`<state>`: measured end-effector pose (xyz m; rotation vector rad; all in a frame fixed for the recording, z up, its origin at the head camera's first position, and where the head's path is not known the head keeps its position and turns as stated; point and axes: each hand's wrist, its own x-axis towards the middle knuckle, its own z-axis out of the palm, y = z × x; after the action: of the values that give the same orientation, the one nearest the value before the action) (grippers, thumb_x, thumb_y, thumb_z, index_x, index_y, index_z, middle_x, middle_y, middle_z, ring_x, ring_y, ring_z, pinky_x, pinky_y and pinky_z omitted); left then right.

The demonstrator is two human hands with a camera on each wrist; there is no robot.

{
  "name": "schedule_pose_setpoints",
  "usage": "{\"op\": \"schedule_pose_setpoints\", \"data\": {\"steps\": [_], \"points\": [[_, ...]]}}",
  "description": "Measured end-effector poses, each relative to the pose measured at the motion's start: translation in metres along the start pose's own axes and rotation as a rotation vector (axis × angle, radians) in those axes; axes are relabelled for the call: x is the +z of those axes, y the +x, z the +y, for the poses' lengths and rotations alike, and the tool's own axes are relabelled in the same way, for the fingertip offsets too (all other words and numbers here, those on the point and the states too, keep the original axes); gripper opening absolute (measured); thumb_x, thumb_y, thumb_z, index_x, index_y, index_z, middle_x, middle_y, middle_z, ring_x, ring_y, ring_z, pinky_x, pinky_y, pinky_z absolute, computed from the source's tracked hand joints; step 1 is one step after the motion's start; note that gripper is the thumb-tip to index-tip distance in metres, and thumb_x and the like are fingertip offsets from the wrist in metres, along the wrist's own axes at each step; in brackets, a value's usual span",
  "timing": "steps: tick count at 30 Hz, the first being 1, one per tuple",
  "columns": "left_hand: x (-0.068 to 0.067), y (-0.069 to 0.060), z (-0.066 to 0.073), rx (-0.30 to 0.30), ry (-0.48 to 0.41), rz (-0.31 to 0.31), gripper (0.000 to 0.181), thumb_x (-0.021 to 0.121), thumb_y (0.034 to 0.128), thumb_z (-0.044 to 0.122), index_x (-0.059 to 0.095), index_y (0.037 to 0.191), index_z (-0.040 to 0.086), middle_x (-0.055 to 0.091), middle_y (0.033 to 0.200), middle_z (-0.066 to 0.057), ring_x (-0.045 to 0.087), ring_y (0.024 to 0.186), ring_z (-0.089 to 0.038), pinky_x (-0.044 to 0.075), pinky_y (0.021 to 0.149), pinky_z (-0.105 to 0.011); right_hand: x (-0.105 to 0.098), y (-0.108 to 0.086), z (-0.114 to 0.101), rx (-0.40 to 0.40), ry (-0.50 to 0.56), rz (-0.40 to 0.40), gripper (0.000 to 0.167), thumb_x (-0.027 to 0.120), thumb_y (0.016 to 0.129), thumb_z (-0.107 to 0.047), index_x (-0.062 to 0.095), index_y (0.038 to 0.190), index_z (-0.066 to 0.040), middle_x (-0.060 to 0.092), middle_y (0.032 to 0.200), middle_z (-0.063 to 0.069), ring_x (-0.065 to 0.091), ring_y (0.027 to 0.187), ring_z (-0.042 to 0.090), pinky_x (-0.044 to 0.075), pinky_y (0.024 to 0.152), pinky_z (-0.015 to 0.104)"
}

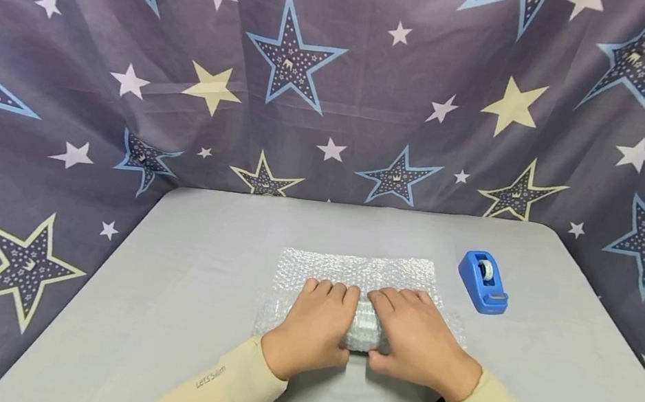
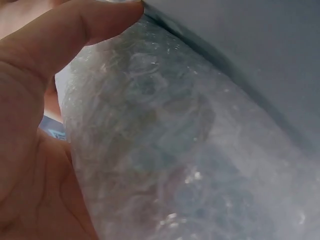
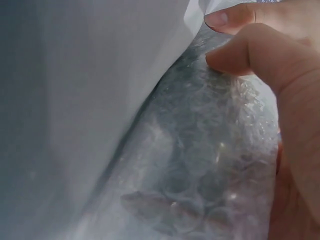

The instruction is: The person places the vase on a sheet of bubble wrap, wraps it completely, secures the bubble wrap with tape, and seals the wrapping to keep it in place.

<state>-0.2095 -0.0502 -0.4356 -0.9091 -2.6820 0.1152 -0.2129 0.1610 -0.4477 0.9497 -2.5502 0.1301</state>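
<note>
Left hand (image 1: 314, 328) and right hand (image 1: 419, 340), side by side, clamp the rolled near end of the bubble wrap (image 1: 365, 327) on the table (image 1: 186, 278), fingers over, thumbs nearside, presumably holding its layers snug (the tape dispenser (image 1: 480, 287) stands beyond, rightward).

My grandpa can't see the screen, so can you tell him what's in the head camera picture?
A person's left hand and right hand grip a bundle of clear bubble wrap on a pale table, with more of the wrap spread flat beyond them. A blue tape dispenser sits to the right, and a dark star-printed cloth hangs behind.
</note>
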Motion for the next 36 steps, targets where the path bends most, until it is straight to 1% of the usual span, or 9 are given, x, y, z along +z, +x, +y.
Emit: {"op": "schedule_pose_setpoints", "data": {"steps": [4, 12, 17, 19, 24, 29, 36], "points": [[0.001, 0.001, -0.001, -0.007, -0.004, -0.006, 0.072, 0.087, 0.0601, 0.049, 0.055, 0.113, 0.012, 0.064, 0.095, -0.001, 0.058, 0.082, -0.022, 0.036, 0.072, -0.037, -0.001, 0.0, 0.001, 0.009, 0.016, -0.024, 0.086, 0.08, 0.062, -0.054, 0.062, 0.133, -0.009, 0.068, 0.121, 0.002, 0.065, 0.105, 0.024, 0.052, 0.083, 0.045], [0.001, 0.002, -0.003, -0.008, 0.002, 0.008, 0.069, 0.086, 0.0628, 0.05, 0.058, 0.113, 0.011, 0.064, 0.096, -0.001, 0.06, 0.082, -0.023, 0.036, 0.071, -0.036, -0.003, 0.001, 0.004, -0.002, 0.005, -0.034, 0.094, 0.082, 0.065, -0.057, 0.058, 0.141, -0.007, 0.068, 0.128, 0.006, 0.065, 0.113, 0.027, 0.048, 0.092, 0.047], [0.002, 0.003, -0.004, -0.002, 0.006, 0.024, 0.072, 0.085, 0.0614, 0.05, 0.061, 0.115, 0.01, 0.061, 0.098, -0.002, 0.06, 0.079, -0.022, 0.035, 0.069, -0.036, -0.001, -0.001, 0.005, -0.013, 0.012, -0.018, 0.102, 0.084, 0.065, -0.059, 0.051, 0.146, -0.006, 0.068, 0.126, 0.007, 0.065, 0.113, 0.028, 0.047, 0.095, 0.048], [0.003, 0.003, -0.005, -0.002, -0.001, 0.026, 0.071, 0.086, 0.0608, 0.05, 0.062, 0.115, 0.01, 0.06, 0.097, -0.002, 0.06, 0.079, -0.021, 0.035, 0.07, -0.037, -0.001, -0.001, 0.005, -0.023, 0.01, -0.012, 0.103, 0.084, 0.065, -0.06, 0.05, 0.146, -0.006, 0.067, 0.126, 0.007, 0.065, 0.114, 0.028, 0.046, 0.096, 0.048], [0.003, 0.004, -0.008, -0.001, -0.018, 0.023, 0.069, 0.085, 0.0607, 0.048, 0.062, 0.114, 0.01, 0.06, 0.098, -0.001, 0.061, 0.081, -0.021, 0.037, 0.074, -0.039, -0.002, -0.001, 0.005, -0.038, -0.016, -0.003, 0.105, 0.084, 0.064, -0.061, 0.049, 0.146, -0.007, 0.063, 0.134, 0.007, 0.062, 0.117, 0.03, 0.045, 0.098, 0.05], [0.005, 0.005, -0.01, -0.004, -0.031, 0.027, 0.068, 0.084, 0.0605, 0.048, 0.062, 0.113, 0.011, 0.061, 0.097, 0.0, 0.061, 0.08, -0.02, 0.038, 0.075, -0.039, -0.005, 0.0, 0.004, -0.046, -0.033, 0.012, 0.103, 0.085, 0.063, -0.061, 0.051, 0.144, -0.008, 0.062, 0.134, 0.007, 0.06, 0.119, 0.031, 0.044, 0.1, 0.05], [0.007, 0.005, -0.011, -0.021, -0.062, 0.025, 0.077, 0.083, 0.0611, 0.048, 0.057, 0.122, 0.009, 0.064, 0.1, 0.001, 0.064, 0.085, -0.02, 0.041, 0.079, -0.041, -0.003, -0.001, 0.004, -0.044, -0.046, 0.034, 0.1, 0.087, 0.06, -0.058, 0.054, 0.14, -0.008, 0.063, 0.13, 0.006, 0.061, 0.116, 0.03, 0.045, 0.095, 0.049]]}}
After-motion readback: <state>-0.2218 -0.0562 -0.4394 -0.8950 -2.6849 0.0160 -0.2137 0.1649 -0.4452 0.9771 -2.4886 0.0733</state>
